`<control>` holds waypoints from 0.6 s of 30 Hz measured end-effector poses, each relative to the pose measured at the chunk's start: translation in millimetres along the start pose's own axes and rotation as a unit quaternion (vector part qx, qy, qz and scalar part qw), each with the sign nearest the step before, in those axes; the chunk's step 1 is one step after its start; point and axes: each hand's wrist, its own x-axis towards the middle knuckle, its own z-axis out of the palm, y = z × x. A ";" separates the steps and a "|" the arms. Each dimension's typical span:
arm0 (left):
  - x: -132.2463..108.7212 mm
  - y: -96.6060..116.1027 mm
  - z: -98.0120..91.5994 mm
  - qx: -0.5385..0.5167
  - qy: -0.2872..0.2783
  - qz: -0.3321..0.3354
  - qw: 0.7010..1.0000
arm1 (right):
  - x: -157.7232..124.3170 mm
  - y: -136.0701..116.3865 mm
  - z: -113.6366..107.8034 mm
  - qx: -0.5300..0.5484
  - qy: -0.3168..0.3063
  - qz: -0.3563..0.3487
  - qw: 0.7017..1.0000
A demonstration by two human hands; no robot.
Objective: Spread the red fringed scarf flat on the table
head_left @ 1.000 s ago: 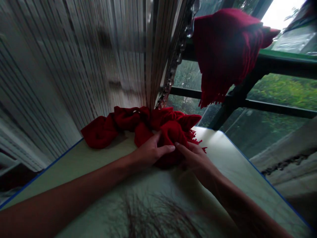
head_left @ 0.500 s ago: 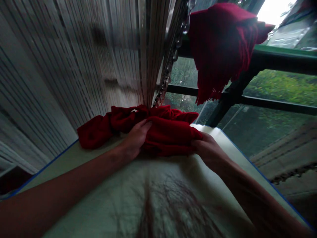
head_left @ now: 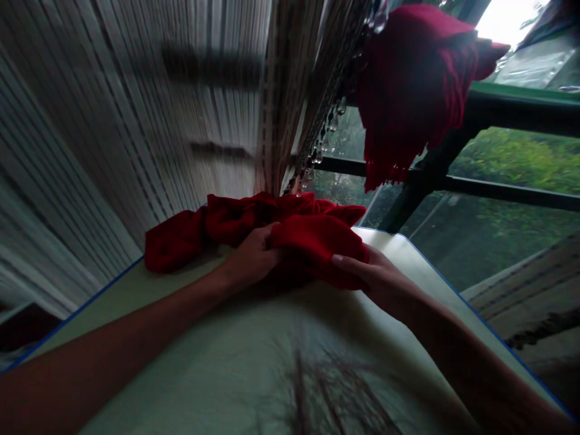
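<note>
A bunched red cloth [head_left: 317, 238] lies at the far end of a pale table [head_left: 217, 368]. My left hand [head_left: 256, 251] grips the near part of it on its left side, fingertips hidden in the fabric. On the right side my right hand [head_left: 374, 272] is closed on the same part, thumb on top and fingers underneath. Between my hands this part bulges upward, lifted a little at the front. More crumpled red fabric [head_left: 181, 235] stretches out to the left and behind; whether it is one piece, I cannot tell.
A red fringed scarf [head_left: 412, 90] hangs over a dark green window bar [head_left: 521, 106] at the upper right. String curtains [head_left: 136, 109] and a strand of clear beads [head_left: 333, 121] hang behind the table. Blurred loose hair [head_left: 326, 386] crosses the foreground.
The held part of the cloth has gone from flatter to bulging. My right thumb has moved onto its top. The view has shifted slightly.
</note>
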 end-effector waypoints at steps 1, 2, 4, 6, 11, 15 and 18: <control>0.0 1.2 -0.9 -0.016 0.018 -0.003 1.000 | -0.9 -0.1 -1.0 -0.024 -0.010 -0.003 1.000; -0.2 2.7 -1.5 -0.030 0.034 -0.007 0.999 | -1.4 -0.4 -2.1 -0.042 -0.017 -0.005 0.999; -0.8 6.2 -2.1 -0.046 0.072 -0.009 0.996 | -1.1 -1.3 -4.9 -0.063 -0.032 0.002 0.997; -1.2 9.2 -2.6 -0.050 0.106 -0.006 0.993 | 0.7 -1.5 -9.3 -0.085 -0.042 0.013 0.995; 0.7 11.1 -3.3 -0.115 0.063 -0.073 0.989 | 6.9 2.0 -24.1 -0.157 0.029 0.024 0.987; 0.3 12.0 -0.7 -0.156 0.007 -0.185 0.970 | 1.9 2.4 -21.9 -0.079 0.037 0.065 0.994; -2.7 15.1 2.0 -0.184 -0.015 -0.211 0.960 | -5.5 3.4 -11.0 -0.040 -0.012 0.109 0.993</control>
